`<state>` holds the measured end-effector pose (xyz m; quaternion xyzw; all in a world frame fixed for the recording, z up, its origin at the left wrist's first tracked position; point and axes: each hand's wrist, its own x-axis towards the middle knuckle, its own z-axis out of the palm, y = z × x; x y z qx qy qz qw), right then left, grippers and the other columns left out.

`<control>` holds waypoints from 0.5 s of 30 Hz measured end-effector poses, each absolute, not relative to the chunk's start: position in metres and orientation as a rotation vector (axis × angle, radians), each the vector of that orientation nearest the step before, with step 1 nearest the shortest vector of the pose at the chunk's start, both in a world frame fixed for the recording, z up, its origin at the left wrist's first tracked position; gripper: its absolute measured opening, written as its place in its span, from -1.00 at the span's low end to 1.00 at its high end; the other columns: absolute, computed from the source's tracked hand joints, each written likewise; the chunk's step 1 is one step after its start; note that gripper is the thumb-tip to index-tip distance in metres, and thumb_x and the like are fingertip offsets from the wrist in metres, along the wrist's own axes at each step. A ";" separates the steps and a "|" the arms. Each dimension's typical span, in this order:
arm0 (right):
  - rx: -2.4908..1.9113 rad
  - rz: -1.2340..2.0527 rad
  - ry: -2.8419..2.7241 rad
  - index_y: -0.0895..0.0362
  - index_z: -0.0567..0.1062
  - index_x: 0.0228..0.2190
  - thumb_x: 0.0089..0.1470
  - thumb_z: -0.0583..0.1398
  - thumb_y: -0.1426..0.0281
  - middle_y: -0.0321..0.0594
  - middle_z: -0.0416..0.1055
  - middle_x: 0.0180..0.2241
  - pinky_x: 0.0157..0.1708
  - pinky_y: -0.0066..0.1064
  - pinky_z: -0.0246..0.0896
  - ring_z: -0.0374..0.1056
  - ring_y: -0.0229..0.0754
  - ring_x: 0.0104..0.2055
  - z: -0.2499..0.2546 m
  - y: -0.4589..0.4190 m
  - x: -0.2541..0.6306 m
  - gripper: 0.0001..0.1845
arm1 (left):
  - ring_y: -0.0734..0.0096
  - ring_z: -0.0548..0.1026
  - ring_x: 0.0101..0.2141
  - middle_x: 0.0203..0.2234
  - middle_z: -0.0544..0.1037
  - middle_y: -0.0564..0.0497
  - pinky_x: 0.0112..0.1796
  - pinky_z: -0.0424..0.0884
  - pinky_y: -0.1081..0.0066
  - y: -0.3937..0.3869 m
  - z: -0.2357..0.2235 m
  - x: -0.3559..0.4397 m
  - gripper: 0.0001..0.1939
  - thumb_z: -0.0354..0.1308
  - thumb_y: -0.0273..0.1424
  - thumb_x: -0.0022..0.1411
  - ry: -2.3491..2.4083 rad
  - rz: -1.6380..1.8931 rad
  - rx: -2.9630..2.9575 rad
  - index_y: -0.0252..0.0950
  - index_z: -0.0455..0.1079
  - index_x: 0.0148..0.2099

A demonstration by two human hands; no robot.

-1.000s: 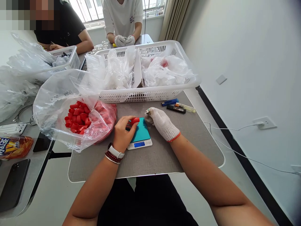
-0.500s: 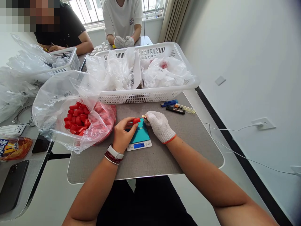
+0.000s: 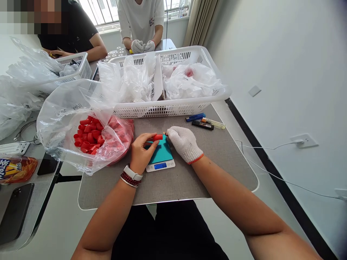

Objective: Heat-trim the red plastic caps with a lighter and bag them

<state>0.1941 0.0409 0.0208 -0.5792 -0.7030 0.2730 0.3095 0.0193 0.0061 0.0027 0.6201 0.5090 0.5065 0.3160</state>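
Observation:
Between the thumb and fingers of my left hand (image 3: pixel 142 151) is a short red plastic tube (image 3: pixel 158 137), its free end pointing right. My right hand (image 3: pixel 184 143), in a white knit glove with an orange cuff, is closed around a lighter whose metal tip (image 3: pixel 166 134) barely shows; the rest is hidden. That tip is close to the tube's end. Under both hands lies a digital scale (image 3: pixel 161 165) with a teal top and a lit blue display. Left of my hands, an open clear plastic bag (image 3: pixel 65 97) holds many red tube pieces (image 3: pixel 89 135).
Several lighters (image 3: pixel 202 125) lie on the grey table (image 3: pixel 217 162). Behind them stands a white basket (image 3: pixel 162 110) full of plastic bags. Phones (image 3: pixel 16 213) and a drink bottle (image 3: pixel 18 169) are on the left table. Two people sit across, one wearing white gloves (image 3: pixel 142 47).
The small flame at the lighter's tip no longer shows. The red tube now lies straighter and its end reaches slightly further right. My hands have otherwise hardly moved.

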 end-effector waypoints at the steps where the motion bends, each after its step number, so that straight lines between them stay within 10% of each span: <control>1: -1.504 0.732 -1.868 0.11 0.23 -0.66 0.18 -0.10 0.15 -0.27 0.27 -0.60 -0.46 -0.38 -0.09 0.20 -0.22 -0.48 0.021 0.041 0.194 -0.52 | 0.36 0.59 -0.21 -0.20 0.57 -0.07 -0.27 0.58 0.42 0.006 0.003 0.020 -0.78 0.30 -0.34 0.19 1.354 1.324 1.639 -0.28 0.52 -0.11; 15: -1.528 0.674 -1.834 0.10 0.21 -0.65 0.18 -0.11 0.17 -0.25 0.28 -0.58 -0.45 -0.36 -0.09 0.20 -0.20 -0.46 0.018 0.043 0.195 -0.55 | 0.28 0.63 -0.20 -0.18 0.61 -0.11 -0.20 0.62 0.33 0.006 0.000 0.022 -0.73 0.32 -0.32 0.16 1.348 1.319 1.508 -0.30 0.51 -0.10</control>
